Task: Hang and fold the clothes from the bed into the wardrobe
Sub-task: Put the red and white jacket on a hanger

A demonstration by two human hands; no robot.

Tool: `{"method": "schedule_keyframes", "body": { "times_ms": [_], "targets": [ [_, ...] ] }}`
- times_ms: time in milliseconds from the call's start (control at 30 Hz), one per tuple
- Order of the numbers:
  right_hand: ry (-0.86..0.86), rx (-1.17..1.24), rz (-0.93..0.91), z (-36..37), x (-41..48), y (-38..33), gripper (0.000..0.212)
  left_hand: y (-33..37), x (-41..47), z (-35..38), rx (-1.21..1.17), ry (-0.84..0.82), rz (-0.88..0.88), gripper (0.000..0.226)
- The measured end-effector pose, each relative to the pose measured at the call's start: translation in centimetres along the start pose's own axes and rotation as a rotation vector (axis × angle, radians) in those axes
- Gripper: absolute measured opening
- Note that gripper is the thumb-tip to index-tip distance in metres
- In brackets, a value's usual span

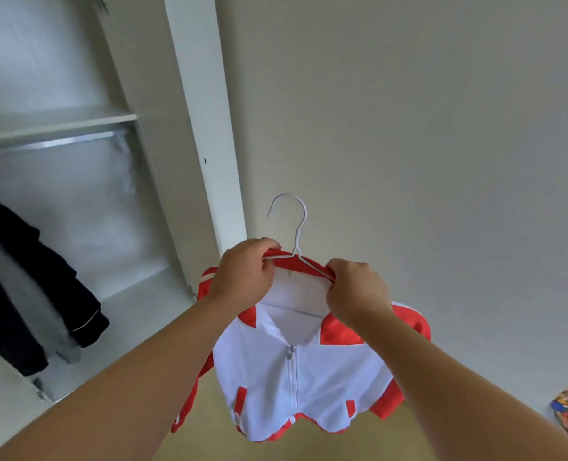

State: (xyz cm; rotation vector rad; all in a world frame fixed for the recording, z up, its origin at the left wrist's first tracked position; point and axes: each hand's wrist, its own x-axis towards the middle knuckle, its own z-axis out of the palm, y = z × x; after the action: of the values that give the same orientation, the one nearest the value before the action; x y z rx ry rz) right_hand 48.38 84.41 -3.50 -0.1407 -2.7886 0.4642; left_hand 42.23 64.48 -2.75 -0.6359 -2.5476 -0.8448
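Red-and-white zip jacket point(276, 377) hangs on a white wire hanger point(298, 237) right in front of you, your left hand point(242, 274) and right hand point(356, 294) each gripping collar and hanger shoulders, with the open wardrobe point(202, 128) beyond on the left, dark clothes point(26, 277) hanging under its rail point(59, 142).

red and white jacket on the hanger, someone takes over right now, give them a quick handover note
Left hand: grips the white wire hanger and the collar of the jacket at one shoulder.
Right hand: grips the other shoulder the same way.
Jacket: zipped, on the hanger, held up in front of the wall beside the open wardrobe; the hook is free.
Done: dark clothes already hang inside.
Left: hook the hanger on the rail.
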Motion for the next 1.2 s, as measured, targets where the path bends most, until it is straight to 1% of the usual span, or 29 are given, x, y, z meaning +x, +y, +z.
{"method": "schedule_keyframes", "body": {
  "times_ms": [67, 133, 233, 300, 433, 500, 567, 633, 667, 833, 900, 967, 1067, 1133, 1200],
  "targets": [
    [-0.028, 0.022, -0.036, 1.2, 0.3, -3.5, 0.025, -1.7, -0.8, -1.9, -0.032, 0.03, 0.039, 0.025],
    [-0.062, 0.031, -0.071, 2.4, 0.6, -7.2, 0.027, -3.5, -1.6, -3.8, -0.054, 0.055, 0.038, 0.011],
    [-0.13, 0.046, -0.099, 4.2, 0.9, -12.7, 0.024, -7.2, -2.6, -6.6, -0.016, 0.12, -0.06, 0.037],
    [-0.179, 0.033, -0.111, 5.2, 1.1, -16.0, 0.022, -10.0, -2.9, -8.4, 0.032, 0.128, -0.142, 0.045],
    [-0.273, 0.003, -0.143, 7.1, 1.7, -21.8, 0.025, -14.9, -3.0, -11.2, 0.012, 0.083, -0.308, 0.039],
    [-0.314, -0.001, -0.189, 8.1, 2.1, -24.2, 0.019, -17.1, -3.1, -12.3, 0.015, 0.09, -0.366, 0.038],
    [-0.373, 0.038, -0.247, 9.3, 2.6, -26.5, 0.009, -19.3, -3.2, -13.3, 0.037, 0.093, -0.406, 0.036],
    [-0.462, 0.097, -0.276, 10.4, 3.1, -28.4, 0.025, -21.3, -3.1, -14.2, 0.038, 0.091, -0.439, 0.035],
    [-0.502, 0.107, -0.281, 11.0, 3.3, -29.1, 0.029, -22.4, -3.1, -14.5, 0.04, 0.094, -0.456, 0.034],
    [-0.649, -0.011, -0.355, 14.9, 5.5, -31.8, 0.026, -27.3, -2.1, -15.6, 0.087, 0.14, -0.504, 0.046],
    [-0.648, -0.038, -0.365, 17.0, 6.7, -33.0, 0.026, -29.3, -1.0, -15.9, 0.102, 0.155, -0.511, 0.051],
    [-0.589, -0.042, -0.398, 19.2, 8.4, -34.5, 0.022, -31.5, 0.5, -16.4, 0.109, 0.162, -0.524, 0.054],
    [-0.449, 0.06, -0.45, 22.5, 11.9, -36.7, 0.015, -35.3, 3.4, -17.5, 0.057, 0.248, -0.572, 0.053],
    [-0.393, 0.134, -0.478, 24.4, 14.5, -38.3, 0.017, -37.9, 5.6, -18.2, 0.001, 0.308, -0.621, 0.054],
    [-0.392, 0.185, -0.491, 26.1, 17.0, -39.8, 0.02, -40.0, 7.7, -19.1, 0.039, 0.27, -0.666, 0.052]
  ]
}}
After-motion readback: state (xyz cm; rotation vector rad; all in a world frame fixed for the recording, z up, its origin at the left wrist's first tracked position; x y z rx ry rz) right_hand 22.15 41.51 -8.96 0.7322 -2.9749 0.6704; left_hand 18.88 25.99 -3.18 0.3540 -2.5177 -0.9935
